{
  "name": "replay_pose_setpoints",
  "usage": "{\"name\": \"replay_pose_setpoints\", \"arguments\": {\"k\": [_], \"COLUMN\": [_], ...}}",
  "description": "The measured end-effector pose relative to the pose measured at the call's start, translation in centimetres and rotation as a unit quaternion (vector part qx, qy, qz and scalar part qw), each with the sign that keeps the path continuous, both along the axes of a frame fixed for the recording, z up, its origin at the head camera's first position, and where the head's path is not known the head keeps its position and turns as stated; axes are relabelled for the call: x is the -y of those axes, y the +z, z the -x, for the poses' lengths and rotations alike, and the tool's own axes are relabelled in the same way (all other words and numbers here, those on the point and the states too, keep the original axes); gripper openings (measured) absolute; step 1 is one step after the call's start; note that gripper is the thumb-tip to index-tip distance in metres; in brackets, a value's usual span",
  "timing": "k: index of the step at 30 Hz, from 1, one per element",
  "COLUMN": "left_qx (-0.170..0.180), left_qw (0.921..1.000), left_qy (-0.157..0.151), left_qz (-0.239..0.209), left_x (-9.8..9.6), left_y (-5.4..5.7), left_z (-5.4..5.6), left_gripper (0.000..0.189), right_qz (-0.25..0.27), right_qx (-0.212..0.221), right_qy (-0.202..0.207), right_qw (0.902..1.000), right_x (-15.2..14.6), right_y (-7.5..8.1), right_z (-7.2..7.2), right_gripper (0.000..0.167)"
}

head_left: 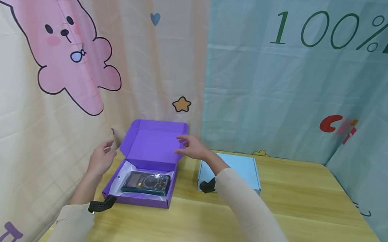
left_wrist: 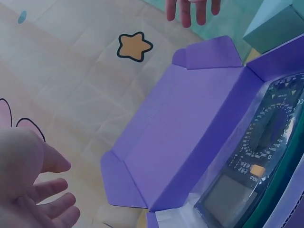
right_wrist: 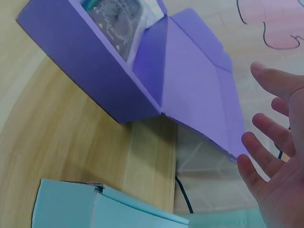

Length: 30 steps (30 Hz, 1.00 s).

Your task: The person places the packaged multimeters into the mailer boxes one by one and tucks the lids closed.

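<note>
Two hands show in my feed, fingers relaxed and grasping nothing: the left hand (head_left: 102,157) beside the purple box (head_left: 142,201), the right hand (head_left: 193,147) near the right edge of its raised lid (head_left: 155,140). Inside that box the multimeter (head_left: 146,183) lies face up, its long axis running left to right along the front, screen end left, dial toward the right. Through my left wrist camera I read HOLD beside the orange button (left_wrist: 257,170), too small for me in the head view; my right wrist camera adds the outer right wall (right_wrist: 85,66). Whitish wrapping (head_left: 118,179) lies around the multimeter. The blue box (head_left: 240,167) sits closed on the table (head_left: 310,215), contents hidden.
</note>
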<state>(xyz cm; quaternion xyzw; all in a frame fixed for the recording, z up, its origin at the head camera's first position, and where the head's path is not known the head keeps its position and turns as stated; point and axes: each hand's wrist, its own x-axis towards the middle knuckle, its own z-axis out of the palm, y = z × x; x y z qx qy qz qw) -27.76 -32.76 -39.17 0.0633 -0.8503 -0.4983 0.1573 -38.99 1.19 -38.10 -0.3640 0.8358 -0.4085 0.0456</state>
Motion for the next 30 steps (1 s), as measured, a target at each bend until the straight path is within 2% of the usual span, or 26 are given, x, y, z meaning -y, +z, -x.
{"name": "replay_pose_setpoints", "arguments": {"k": [6,11,20,23,30], "left_qx": [-0.042,-0.060,-0.042,-0.027,0.004], "left_qw": [0.9985,0.9967,0.9967,0.9969,0.9911], "left_qy": [-0.032,-0.054,-0.063,-0.055,-0.054], "left_qz": [0.015,-0.006,-0.030,-0.050,-0.122], "left_x": [0.4,1.4,2.9,3.4,4.2], "left_y": [-0.1,-0.4,-0.8,-1.6,-4.9], "left_z": [2.3,3.6,5.0,5.6,7.1], "left_gripper": [0.052,0.052,0.051,0.052,0.059], "right_qz": [0.030,0.049,0.112,0.125,0.153], "right_qx": [0.023,0.047,0.106,0.119,0.149], "right_qy": [-0.027,-0.043,-0.057,-0.070,-0.098], "right_qw": [0.9989,0.9968,0.9864,0.9825,0.9720], "right_x": [-0.8,-1.1,-1.8,-1.7,-1.4], "right_y": [-0.1,-0.6,-2.4,-3.3,-4.7], "right_z": [0.7,1.3,2.4,2.5,2.5], "right_gripper": [0.061,0.063,0.053,0.051,0.053]}}
